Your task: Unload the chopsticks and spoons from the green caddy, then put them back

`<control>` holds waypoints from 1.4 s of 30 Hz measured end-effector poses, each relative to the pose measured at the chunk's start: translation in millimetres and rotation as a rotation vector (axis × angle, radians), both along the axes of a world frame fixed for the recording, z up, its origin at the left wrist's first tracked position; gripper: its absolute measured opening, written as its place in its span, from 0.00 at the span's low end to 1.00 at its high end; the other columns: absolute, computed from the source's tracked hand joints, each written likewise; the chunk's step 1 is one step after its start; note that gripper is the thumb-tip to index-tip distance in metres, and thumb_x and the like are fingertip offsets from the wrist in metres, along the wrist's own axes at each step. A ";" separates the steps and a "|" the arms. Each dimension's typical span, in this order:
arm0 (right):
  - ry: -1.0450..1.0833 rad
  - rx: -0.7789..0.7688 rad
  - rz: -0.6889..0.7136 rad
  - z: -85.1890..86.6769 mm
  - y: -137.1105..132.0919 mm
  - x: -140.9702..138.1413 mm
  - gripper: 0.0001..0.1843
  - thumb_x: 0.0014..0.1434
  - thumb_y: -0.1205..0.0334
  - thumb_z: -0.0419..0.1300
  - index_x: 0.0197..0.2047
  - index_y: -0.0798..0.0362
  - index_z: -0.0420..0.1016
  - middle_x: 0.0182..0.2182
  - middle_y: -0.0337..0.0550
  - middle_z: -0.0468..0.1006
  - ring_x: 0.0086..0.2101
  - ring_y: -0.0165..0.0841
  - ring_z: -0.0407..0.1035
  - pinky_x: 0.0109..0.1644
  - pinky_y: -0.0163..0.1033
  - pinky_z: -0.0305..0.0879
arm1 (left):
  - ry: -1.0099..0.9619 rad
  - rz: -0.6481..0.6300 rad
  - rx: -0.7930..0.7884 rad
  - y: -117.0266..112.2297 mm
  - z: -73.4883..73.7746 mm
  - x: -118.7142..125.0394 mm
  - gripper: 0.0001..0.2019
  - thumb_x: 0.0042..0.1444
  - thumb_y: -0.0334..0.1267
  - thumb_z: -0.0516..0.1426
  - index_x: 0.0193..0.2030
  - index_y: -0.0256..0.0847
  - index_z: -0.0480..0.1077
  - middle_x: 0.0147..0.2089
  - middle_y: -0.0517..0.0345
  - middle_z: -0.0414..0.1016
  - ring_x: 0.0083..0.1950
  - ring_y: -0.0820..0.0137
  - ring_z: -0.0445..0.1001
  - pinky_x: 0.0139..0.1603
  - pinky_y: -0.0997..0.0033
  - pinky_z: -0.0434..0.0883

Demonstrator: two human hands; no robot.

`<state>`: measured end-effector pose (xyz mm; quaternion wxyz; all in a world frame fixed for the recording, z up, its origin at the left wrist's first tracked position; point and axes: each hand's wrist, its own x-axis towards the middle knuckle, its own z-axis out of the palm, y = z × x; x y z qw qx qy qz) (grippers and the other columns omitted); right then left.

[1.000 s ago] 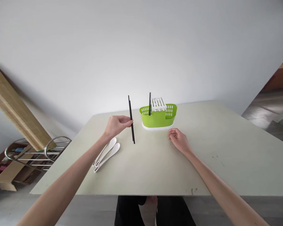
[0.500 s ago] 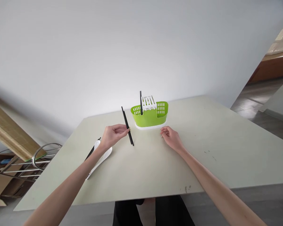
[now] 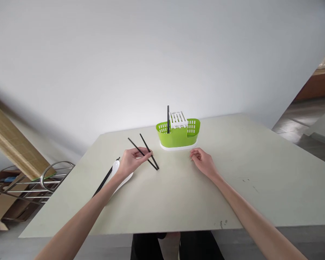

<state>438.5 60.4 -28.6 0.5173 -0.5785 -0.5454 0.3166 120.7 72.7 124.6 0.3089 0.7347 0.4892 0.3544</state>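
My left hand point(image 3: 131, 161) pinches two black chopsticks point(image 3: 147, 151), their tips meeting on the table and their upper ends spread apart. My right hand point(image 3: 203, 161) rests on the table just in front of the green cutlery basket point(image 3: 178, 135), fingers loosely curled with nothing in them. The basket has a white slotted insert point(image 3: 178, 119) and one black chopstick point(image 3: 168, 119) standing upright in it. White spoons point(image 3: 116, 169) and another black chopstick point(image 3: 106, 177) lie under and beside my left forearm.
The pale grey-green table point(image 3: 233, 187) stands against a white wall. A metal wire rack point(image 3: 29, 182), cardboard and a leaning bamboo mat point(image 3: 13, 144) are on the floor at left. An opening to another room shows at the right.
My left hand has lowered and tilted the chopsticks from upright to slanting, and their upper ends have spread apart. The right hand has hardly moved.
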 end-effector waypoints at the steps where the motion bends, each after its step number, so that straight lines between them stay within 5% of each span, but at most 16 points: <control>1: 0.002 -0.001 0.000 0.1 -0.1 0.0 0.10 0.60 0.59 0.57 0.45 0.47 0.74 0.40 0.41 0.83 0.37 0.36 0.78 0.47 0.44 0.72 | 0.000 0.005 -0.001 -1.5 1.3 1.4 0.19 0.55 0.57 0.68 0.38 0.42 0.82 0.44 0.50 0.87 0.45 0.57 0.85 0.48 0.61 0.81; 6: 0.000 0.001 0.006 1.5 -1.3 0.4 0.10 0.61 0.58 0.57 0.45 0.47 0.74 0.40 0.41 0.83 0.37 0.36 0.78 0.46 0.44 0.72 | -0.020 -0.021 -0.056 -4.6 1.4 6.6 0.19 0.58 0.57 0.66 0.42 0.43 0.81 0.45 0.50 0.87 0.47 0.58 0.84 0.48 0.62 0.79; 14: 0.005 -0.023 0.000 7.6 -3.1 0.6 0.10 0.60 0.58 0.57 0.44 0.47 0.74 0.39 0.41 0.84 0.36 0.36 0.77 0.45 0.44 0.73 | -0.079 -0.161 -0.044 5.3 -23.3 12.4 0.16 0.70 0.57 0.54 0.45 0.46 0.66 0.39 0.56 0.80 0.44 0.64 0.80 0.54 0.59 0.74; 19: 0.004 -0.020 -0.002 7.6 -3.2 1.0 0.09 0.60 0.59 0.57 0.44 0.47 0.74 0.40 0.42 0.84 0.36 0.36 0.77 0.45 0.44 0.73 | -0.028 -0.072 0.003 8.0 -23.2 22.6 0.22 0.72 0.62 0.48 0.37 0.47 0.61 0.36 0.58 0.78 0.45 0.64 0.79 0.57 0.59 0.70; 23: -0.003 -0.029 0.013 6.6 -3.3 2.1 0.10 0.60 0.59 0.57 0.45 0.46 0.74 0.40 0.41 0.84 0.37 0.36 0.78 0.45 0.43 0.72 | -0.185 0.009 0.000 8.8 -12.0 29.9 0.24 0.70 0.65 0.49 0.34 0.47 0.60 0.27 0.64 0.70 0.44 0.64 0.80 0.61 0.58 0.69; 25: -0.007 -0.034 0.014 6.6 -3.1 2.4 0.10 0.60 0.59 0.57 0.46 0.46 0.74 0.40 0.41 0.84 0.37 0.36 0.78 0.45 0.43 0.72 | -0.321 0.023 -0.038 8.0 -3.8 32.3 0.25 0.68 0.66 0.51 0.33 0.46 0.60 0.25 0.67 0.64 0.36 0.67 0.77 0.57 0.59 0.72; 28: -0.015 -0.026 0.006 6.4 -2.3 2.5 0.10 0.60 0.59 0.57 0.45 0.47 0.74 0.40 0.41 0.84 0.37 0.36 0.77 0.46 0.43 0.72 | -0.522 0.014 -0.132 4.8 7.7 35.1 0.26 0.65 0.66 0.57 0.32 0.46 0.59 0.25 0.69 0.54 0.24 0.75 0.60 0.37 0.66 0.74; 31: -0.016 -0.018 0.001 5.5 -1.6 2.8 0.10 0.59 0.59 0.57 0.44 0.47 0.74 0.39 0.41 0.84 0.37 0.36 0.77 0.46 0.43 0.72 | -0.624 0.050 -0.199 1.2 13.9 37.3 0.29 0.64 0.63 0.60 0.28 0.45 0.53 0.26 0.69 0.45 0.22 0.76 0.47 0.20 0.72 0.57; 34: -0.014 -0.009 0.004 4.9 -1.4 3.8 0.10 0.59 0.60 0.57 0.44 0.47 0.74 0.39 0.41 0.84 0.37 0.36 0.77 0.46 0.43 0.72 | -0.631 0.078 -0.202 -0.8 14.2 38.6 0.31 0.65 0.59 0.60 0.25 0.45 0.45 0.26 0.68 0.39 0.22 0.76 0.43 0.18 0.70 0.49; 42: -0.016 -0.014 0.004 5.7 -2.4 5.8 0.10 0.59 0.60 0.57 0.44 0.47 0.75 0.39 0.42 0.84 0.37 0.36 0.77 0.47 0.44 0.72 | -0.595 0.088 -0.191 4.1 7.1 34.3 0.32 0.64 0.56 0.59 0.24 0.45 0.43 0.24 0.67 0.39 0.21 0.76 0.43 0.20 0.67 0.50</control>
